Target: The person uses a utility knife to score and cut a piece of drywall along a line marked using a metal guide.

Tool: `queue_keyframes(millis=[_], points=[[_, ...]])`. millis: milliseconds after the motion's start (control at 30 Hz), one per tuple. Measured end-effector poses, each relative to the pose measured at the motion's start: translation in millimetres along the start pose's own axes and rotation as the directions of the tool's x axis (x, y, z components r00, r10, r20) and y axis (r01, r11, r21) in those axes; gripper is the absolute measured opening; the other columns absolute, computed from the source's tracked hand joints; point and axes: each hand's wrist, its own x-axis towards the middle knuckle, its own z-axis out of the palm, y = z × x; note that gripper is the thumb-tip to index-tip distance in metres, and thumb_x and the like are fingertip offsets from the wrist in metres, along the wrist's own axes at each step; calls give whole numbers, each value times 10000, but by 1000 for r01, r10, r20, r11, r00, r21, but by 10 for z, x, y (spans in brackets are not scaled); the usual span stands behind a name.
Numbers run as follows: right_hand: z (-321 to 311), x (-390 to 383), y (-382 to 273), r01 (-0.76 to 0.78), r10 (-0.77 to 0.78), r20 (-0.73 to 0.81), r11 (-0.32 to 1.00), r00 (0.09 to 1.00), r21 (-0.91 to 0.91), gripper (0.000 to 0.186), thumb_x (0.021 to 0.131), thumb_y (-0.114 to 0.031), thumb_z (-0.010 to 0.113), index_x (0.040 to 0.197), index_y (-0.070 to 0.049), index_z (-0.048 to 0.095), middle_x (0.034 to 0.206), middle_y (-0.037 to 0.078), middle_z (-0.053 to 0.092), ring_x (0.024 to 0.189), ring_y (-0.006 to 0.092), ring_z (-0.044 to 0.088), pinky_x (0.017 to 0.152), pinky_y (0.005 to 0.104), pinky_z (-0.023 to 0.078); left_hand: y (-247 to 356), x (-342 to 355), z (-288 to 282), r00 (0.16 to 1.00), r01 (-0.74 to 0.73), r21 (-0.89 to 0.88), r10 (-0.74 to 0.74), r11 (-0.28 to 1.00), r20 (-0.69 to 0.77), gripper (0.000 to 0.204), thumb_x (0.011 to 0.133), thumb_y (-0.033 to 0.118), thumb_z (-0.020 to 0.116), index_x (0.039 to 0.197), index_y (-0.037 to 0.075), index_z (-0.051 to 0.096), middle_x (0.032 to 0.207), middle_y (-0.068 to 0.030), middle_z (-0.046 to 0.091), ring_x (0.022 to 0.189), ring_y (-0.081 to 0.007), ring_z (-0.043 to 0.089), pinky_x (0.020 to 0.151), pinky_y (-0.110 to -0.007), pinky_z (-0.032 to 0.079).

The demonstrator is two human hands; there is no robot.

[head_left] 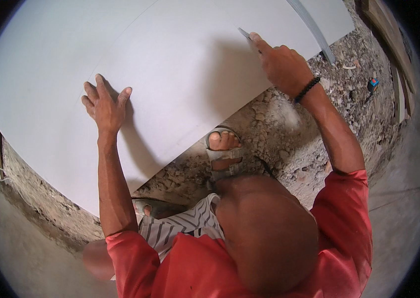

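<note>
A large white board [170, 64] spreads out before me, with a thin line drawn across its surface. My left hand [108, 107] lies on the board, palm down, fingers spread, its fingertips close to that line. Over the board's near right part, my right hand [287, 67] grips a slim grey utility knife [244, 33]. The knife's tip points away to the far left, and most of its body is hidden in my fist. A shadow falls on the board beneath this hand; whether the tip touches the surface I cannot tell.
A long grey metal strip [314, 27] lies across the board's right end. On the rubble ground [289, 124] to the right sits a small blue and red tape measure [373, 84]. Wooden planks [391, 39] run along the far right. My sandalled foot [223, 149] stands by the board's edge.
</note>
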Motion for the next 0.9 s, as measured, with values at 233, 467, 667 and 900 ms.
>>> queue_keyframes(millis=[233,467,667,900], points=[[-36,-103,-26,-10,10,20,999,1000,42,483,879,-47,472,1356,22,436,684,212,636,618,353,653,547,451,535,-32,7,9,999,-37,-26,37,999,-4,937,802,528,710,1492,91,251,1541,-293,114,1376,-565,105,1086,-642,211],[33,-208,9,-3,4,-35,1000,999,29,478,893,-37,455,1367,21,429,690,207,639,623,345,655,544,443,538,-69,33,50,998,-54,2,54,999,-13,971,788,552,712,1496,90,233,1540,-292,109,1370,-573,112,1085,-643,213],[-17,-353,-13,-74,70,100,997,993,35,483,898,-33,460,1376,29,417,719,208,646,672,347,661,591,440,545,-33,13,33,1000,-5,18,5,1000,9,963,792,558,704,1499,102,235,1543,-288,107,1371,-568,122,1094,-636,206],[-49,-426,-16,-38,34,57,997,998,64,483,894,-44,476,1366,42,423,734,203,650,687,335,663,603,438,543,-49,21,34,999,-37,6,37,999,-4,957,789,539,717,1497,104,243,1537,-296,121,1363,-568,142,1089,-634,219]])
